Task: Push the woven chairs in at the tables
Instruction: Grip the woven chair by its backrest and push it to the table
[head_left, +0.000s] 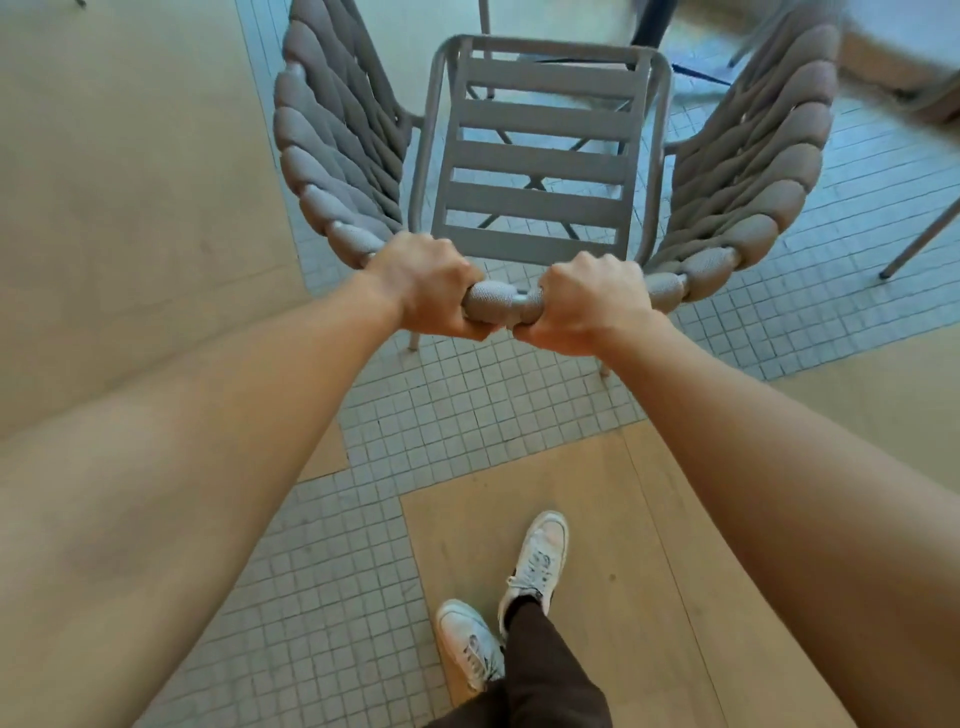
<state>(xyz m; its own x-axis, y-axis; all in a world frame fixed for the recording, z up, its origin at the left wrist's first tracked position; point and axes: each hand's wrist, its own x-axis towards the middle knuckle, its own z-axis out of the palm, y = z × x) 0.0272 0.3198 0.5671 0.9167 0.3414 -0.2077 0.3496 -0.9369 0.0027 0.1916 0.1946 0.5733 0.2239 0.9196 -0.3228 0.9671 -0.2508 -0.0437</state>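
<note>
A taupe woven chair (540, 156) stands right in front of me, seen from above and behind. It has a slatted metal seat and thick braided rope wrapped around its curved back and sides. My left hand (423, 291) grips the top rail of the backrest left of its centre. My right hand (587, 306) grips the same rail just to the right, the two hands almost touching. The chair's rear legs rest on the small grey floor tiles.
A table edge (904, 67) shows blurred at the top right. A dark table base (654, 26) stands beyond the chair. Another chair's leg (919, 244) is at the right. My white shoes (519, 587) stand on wood flooring behind the chair.
</note>
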